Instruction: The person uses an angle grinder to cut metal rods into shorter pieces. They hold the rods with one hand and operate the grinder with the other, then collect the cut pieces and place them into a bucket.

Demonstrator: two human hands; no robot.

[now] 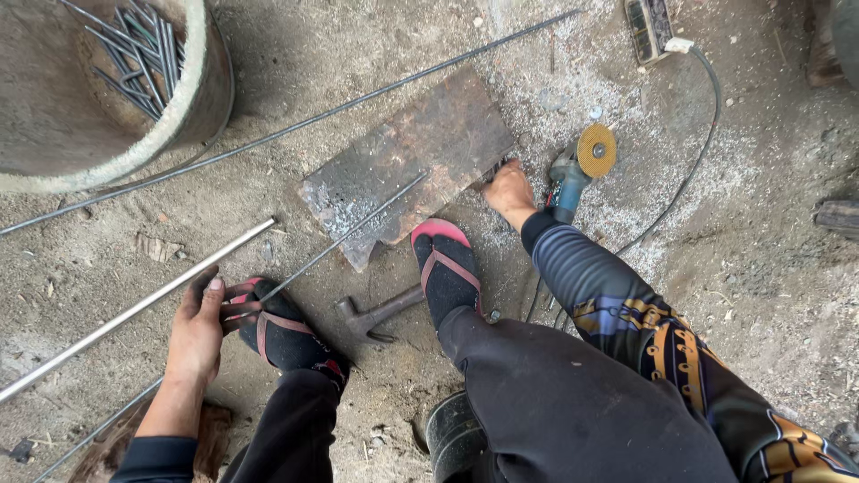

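Head view. Left hand [199,326] flat, fingers spread, resting on one bright steel rod [134,310], not clenched. Right hand [508,190] gripping the end of one thin dark rod [344,234] laid across one rusty metal plate [412,161]. Just right of that hand: one angle grinder [573,170], on the ground. Between both hands: one hammer [376,315], two sandalled feet. Beyond the left hand: one concrete ring [192,107] holding several cut rods, too many to count.

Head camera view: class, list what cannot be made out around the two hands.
- Right hand: its fingertips hidden behind the metal plate edge.
- Angle grinder: body partly hidden by the right wrist.
- Left hand: palm faces down, contact with the thin rod unclear.
- Steel bar: cut off at the left edge.
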